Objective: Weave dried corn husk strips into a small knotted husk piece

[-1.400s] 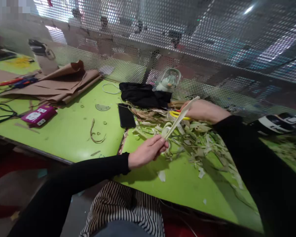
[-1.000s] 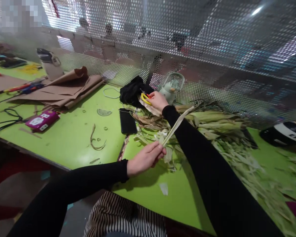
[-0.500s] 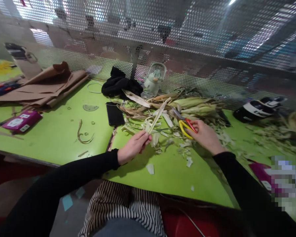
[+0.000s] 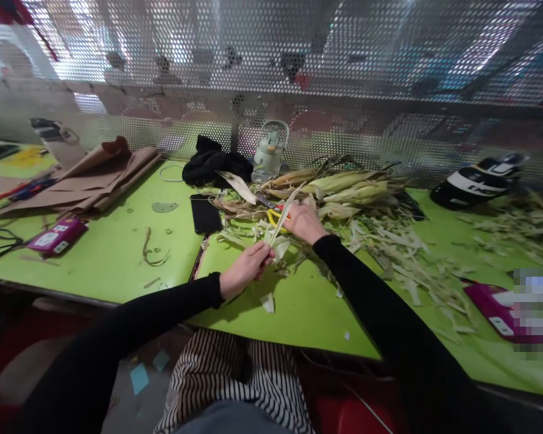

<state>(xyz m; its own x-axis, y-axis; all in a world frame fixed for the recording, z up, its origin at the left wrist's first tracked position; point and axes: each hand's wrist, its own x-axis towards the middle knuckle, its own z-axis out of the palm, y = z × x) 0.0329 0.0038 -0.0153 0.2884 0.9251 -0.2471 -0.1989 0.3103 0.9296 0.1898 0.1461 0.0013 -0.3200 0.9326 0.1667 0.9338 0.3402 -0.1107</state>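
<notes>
Okay, pinching a pale corn husk strip (image 4: pixel 287 209) near its lower end, thumb and fingers of the left hand (image 4: pixel 248 269) pressed together on it; low over the green table (image 4: pixel 308 319), with the strip slanting up and away toward the right hand (image 4: pixel 304 223). Gripping scissors (image 4: pixel 273 217) with that right hand, fingers closed around the red and yellow handles; blades pointing up and to the left, toward a dry husk leaf (image 4: pixel 238 185) by the black cloth (image 4: pixel 215 167). Crossing in front of the handles with the strip, from this angle anyway; can't really tell about actual contact between the two, or about the spread of the blades.

Just behind the hands, a heap of corn husks (image 4: pixel 355 191), kinda messy; loose husk shreds (image 4: pixel 400 244) scattered off to the right of it; farther right, a black bottle (image 4: pixel 470 185) lying tilted, plus a purple packet (image 4: pixel 491 308) nearer the front. Behind the heap, next to the cloth, a pale green bottle (image 4: pixel 268 158) standing near the perforated metal screen (image 4: pixel 271 69); a black phone (image 4: pixel 206 214) flat on the table left of the scissors; farther left, a small protractor (image 4: pixel 165 207) and folded brown paper (image 4: pixel 95 178).
</notes>
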